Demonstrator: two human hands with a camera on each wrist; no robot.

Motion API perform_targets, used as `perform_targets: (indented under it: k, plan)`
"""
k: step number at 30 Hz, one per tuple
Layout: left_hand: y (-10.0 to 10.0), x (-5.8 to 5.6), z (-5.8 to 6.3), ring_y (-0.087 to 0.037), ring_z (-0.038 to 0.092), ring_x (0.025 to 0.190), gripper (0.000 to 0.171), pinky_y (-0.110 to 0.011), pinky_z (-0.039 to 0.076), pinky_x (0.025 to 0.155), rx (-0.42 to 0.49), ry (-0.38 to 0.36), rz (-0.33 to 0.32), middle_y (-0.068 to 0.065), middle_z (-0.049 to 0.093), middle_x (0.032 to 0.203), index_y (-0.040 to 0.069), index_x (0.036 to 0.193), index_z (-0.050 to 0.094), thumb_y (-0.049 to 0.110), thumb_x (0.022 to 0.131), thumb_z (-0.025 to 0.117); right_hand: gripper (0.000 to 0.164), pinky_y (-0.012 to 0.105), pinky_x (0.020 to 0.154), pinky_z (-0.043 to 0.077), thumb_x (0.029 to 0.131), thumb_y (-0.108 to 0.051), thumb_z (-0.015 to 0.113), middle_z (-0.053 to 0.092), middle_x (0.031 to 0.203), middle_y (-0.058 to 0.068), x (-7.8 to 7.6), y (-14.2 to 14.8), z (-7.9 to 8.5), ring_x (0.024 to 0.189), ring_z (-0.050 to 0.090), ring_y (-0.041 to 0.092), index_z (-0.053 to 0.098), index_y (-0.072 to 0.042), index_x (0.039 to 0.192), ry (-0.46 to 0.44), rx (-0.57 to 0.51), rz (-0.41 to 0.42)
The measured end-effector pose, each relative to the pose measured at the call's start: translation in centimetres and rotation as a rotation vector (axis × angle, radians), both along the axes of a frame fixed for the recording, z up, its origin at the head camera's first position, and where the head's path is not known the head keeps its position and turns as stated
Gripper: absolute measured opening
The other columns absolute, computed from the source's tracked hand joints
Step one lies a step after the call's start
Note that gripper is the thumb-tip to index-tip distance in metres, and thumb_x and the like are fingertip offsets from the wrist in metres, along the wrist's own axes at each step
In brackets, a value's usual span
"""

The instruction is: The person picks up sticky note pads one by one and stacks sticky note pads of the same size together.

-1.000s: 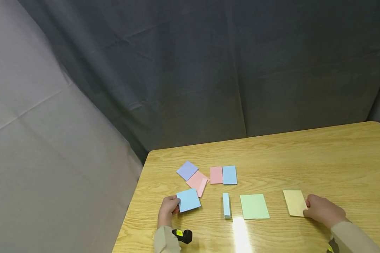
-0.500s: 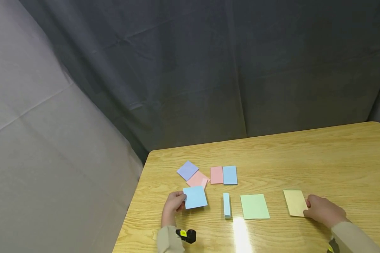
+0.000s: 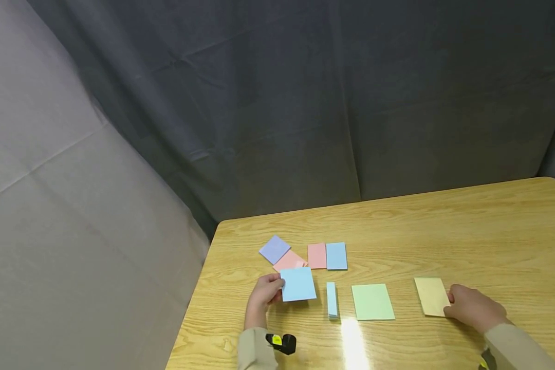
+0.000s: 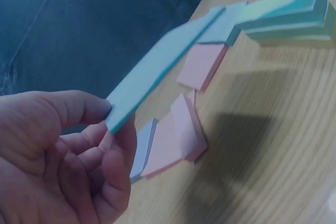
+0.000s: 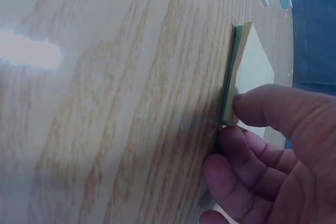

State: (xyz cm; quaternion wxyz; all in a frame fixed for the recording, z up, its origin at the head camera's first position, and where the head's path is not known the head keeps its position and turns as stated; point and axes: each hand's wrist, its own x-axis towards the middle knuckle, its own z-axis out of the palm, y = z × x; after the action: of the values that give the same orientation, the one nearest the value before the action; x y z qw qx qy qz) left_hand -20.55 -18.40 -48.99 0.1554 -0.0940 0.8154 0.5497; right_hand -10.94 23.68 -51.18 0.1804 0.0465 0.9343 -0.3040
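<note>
My left hand (image 3: 264, 294) pinches a square blue sticky-note pad (image 3: 298, 284) by its left edge, thumb on top. In the left wrist view the pad is tilted above the table, its shadow below. At the right, my right hand (image 3: 475, 307) holds the near right edge of a yellow sticky-note pad (image 3: 431, 296) between thumb and fingers. A green layer (image 5: 234, 61) shows under the yellow pad in the right wrist view. A green square pad (image 3: 372, 301) and a narrow stack with a light blue top (image 3: 332, 300) lie between the hands.
Behind the held blue pad lie a purple pad (image 3: 275, 250) and a pink square pad (image 3: 288, 260) with a narrow pink strip pad (image 4: 189, 129) on it. A small pink pad (image 3: 316, 256) touches a small blue pad (image 3: 336, 256). Dark cloth (image 3: 277, 103) hangs behind the wooden table (image 3: 490, 231).
My left hand has moved right and slightly away from me with the blue pad, which now covers part of the pink pads. The right hand and yellow pad stay in place.
</note>
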Motion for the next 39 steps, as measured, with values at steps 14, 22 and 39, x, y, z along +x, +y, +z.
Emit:
perform_targets:
  k: [14, 22, 39]
  plan:
    - [3.1, 0.3, 0.8, -0.009, 0.042, 0.051, 0.019, -0.02, 0.038, 0.048, 0.048, -0.01, -0.051, -0.001, 0.049, 0.066, -0.004, 0.1, 0.058, 0.007, 0.085, 0.054, 0.02, 0.034, 0.054, 0.025, 0.073, -0.016, 0.057, 0.035, 0.064, 0.001, 0.0, 0.0, 0.1, 0.058, 0.035, 0.017, 0.038, -0.01, 0.073, 0.013, -0.001, 0.003]
    - [5.4, 0.7, 0.6, -0.008, 0.042, 0.049, 0.021, -0.019, 0.038, 0.048, 0.097, -0.012, -0.091, -0.001, 0.049, 0.066, -0.006, 0.104, 0.057, 0.005, 0.086, 0.054, 0.019, 0.036, 0.055, 0.027, 0.075, -0.017, 0.058, 0.036, 0.064, 0.002, 0.0, 0.0, 0.1, 0.059, 0.037, 0.017, 0.04, -0.009, 0.076, -0.006, 0.005, 0.01]
    - [12.0, 2.0, 0.6, -0.008, 0.043, 0.045, 0.007, -0.02, 0.041, 0.047, 0.064, -0.021, -0.194, -0.001, 0.046, 0.06, -0.003, 0.087, 0.056, -0.002, 0.083, 0.051, 0.021, 0.035, 0.054, 0.024, 0.073, -0.016, 0.057, 0.035, 0.063, 0.002, 0.0, 0.1, -0.1, 0.058, 0.034, 0.017, 0.037, -0.01, 0.073, -0.011, -0.011, 0.001]
